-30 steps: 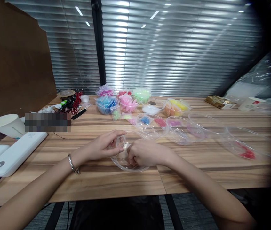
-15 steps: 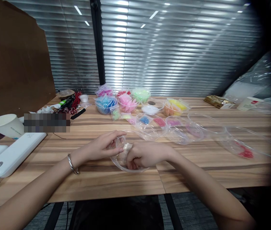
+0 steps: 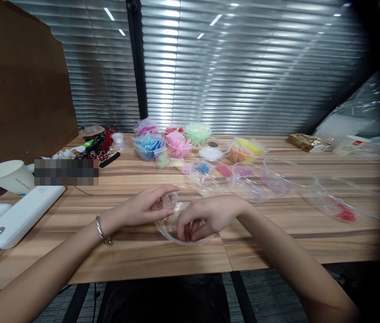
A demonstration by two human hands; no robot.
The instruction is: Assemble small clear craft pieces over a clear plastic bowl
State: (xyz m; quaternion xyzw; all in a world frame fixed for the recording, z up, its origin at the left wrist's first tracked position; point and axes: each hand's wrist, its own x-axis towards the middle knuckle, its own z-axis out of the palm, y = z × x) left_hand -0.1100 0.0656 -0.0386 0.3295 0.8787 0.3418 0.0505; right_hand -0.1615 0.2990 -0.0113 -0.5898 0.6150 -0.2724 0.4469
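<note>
Close in front of me lies a round clear plastic bowl (image 3: 164, 232). My left hand (image 3: 149, 204) is curled round a small clear plastic cup (image 3: 170, 201), thumb and fingers on its sides, at the bowl's left rim. Down inside the bowl reach the bent fingers of my right hand (image 3: 206, 217). Those fingertips are drawn together near the bowl's floor, and whatever they hold is too small or hidden to make out.
Several clear bowls of coloured packets (image 3: 178, 147) stand at the back. Clear round dishes (image 3: 259, 195) spread rightward, one with red pieces (image 3: 344, 213). On the left are a paper cup (image 3: 8, 176), a white power bank (image 3: 21, 217) and a black stick (image 3: 109, 159).
My right hand has shifted slightly right and toward me within the bowl, its fingers turning to show more of the thumb. The left hand with the small cup has hardly moved.
</note>
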